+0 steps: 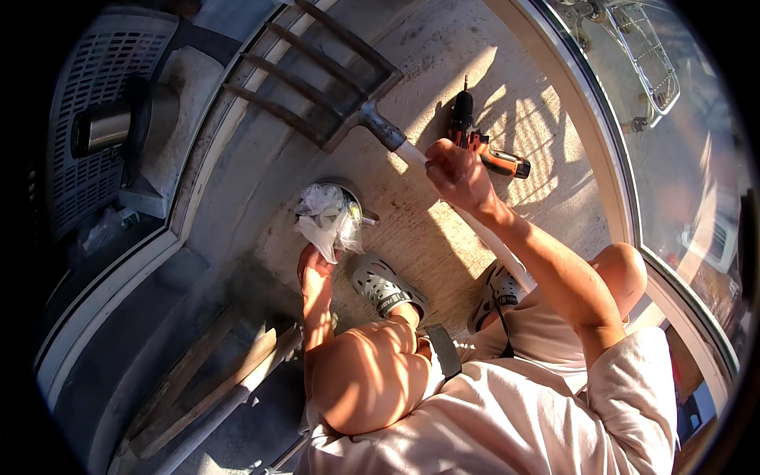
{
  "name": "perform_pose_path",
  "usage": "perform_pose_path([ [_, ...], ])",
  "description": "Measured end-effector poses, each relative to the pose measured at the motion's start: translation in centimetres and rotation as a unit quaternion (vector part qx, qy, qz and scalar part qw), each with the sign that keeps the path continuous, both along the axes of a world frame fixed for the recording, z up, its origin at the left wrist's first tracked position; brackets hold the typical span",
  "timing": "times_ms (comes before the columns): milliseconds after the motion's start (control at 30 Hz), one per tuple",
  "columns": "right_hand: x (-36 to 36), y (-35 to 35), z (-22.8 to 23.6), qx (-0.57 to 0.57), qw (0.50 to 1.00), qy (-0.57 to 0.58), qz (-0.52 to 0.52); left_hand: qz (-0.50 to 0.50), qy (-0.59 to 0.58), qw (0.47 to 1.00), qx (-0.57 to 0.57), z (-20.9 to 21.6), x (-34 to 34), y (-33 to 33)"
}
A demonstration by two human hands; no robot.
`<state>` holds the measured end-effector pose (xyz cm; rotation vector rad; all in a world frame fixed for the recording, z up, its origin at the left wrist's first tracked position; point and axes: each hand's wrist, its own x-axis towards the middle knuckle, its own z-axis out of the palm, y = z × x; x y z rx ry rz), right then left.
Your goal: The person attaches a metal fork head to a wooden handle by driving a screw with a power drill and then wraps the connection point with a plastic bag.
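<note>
A garden fork with several dark metal tines (305, 79) and a pale shaft (507, 257) slants across the view, its head raised at the upper left. My right hand (459, 174) is closed around the shaft just below the metal socket. Down at the left, my left hand (315, 263) reaches to a crumpled clear plastic bag (328, 218) that sits in or on a mug-like container (352, 198) with a handle. Its fingers are partly hidden under the plastic, so I cannot tell whether they grip it. An orange and black cordless drill (483, 150) lies on the floor beyond my right hand.
My feet, in grey clogs (384, 285), rest on the concrete floor (427, 229). Wooden poles (226, 388) lie at the lower left. Glazed frames curve along both sides. Behind the left one are a plastic crate (87, 182) and a metal cylinder (111, 127); a wire cart (645, 59) stands behind the right.
</note>
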<state>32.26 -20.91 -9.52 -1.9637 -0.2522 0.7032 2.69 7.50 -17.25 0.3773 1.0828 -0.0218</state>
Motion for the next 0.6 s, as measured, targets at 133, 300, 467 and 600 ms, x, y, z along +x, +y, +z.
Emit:
perform_pose_path([
  [133,3.6,-8.1,-4.6,-0.268,0.946,-0.177,0.047,-0.163,-0.018,0.986,0.019,-0.6,4.0,0.4],
  [300,2.0,-9.9,-8.8,-0.41,0.884,-0.157,0.164,-0.317,-0.017,0.946,0.062,0.9,5.9,2.5],
  [467,2.2,-10.5,-11.2,-0.406,0.878,-0.209,0.147,-0.38,0.019,0.918,0.113,1.4,6.8,3.5],
  [600,2.8,-9.9,-10.5,-0.391,0.895,-0.182,0.112,-0.378,0.062,0.917,0.112,1.3,9.0,4.4],
])
